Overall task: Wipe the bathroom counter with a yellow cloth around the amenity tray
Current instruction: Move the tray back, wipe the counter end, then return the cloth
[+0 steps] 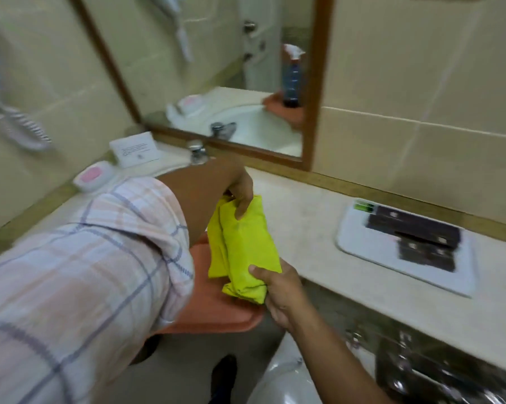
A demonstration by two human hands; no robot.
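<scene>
Both hands pinch a soft, folded yellow cloth [246,246], left hand [240,191] on top, right hand [278,293] below; flat white amenity tray [359,243] holds dark boxes [415,231]

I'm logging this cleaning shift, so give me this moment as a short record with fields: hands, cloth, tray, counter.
left hand: pinches the top of the yellow cloth
right hand: grips the cloth's lower end
cloth: folded, held between both hands above the counter, not wiping
amenity tray: white, to the right on the counter, holding dark packets
counter: beige, bare between cloth and tray
orange tray: under the cloth, overhanging the counter edge
</scene>
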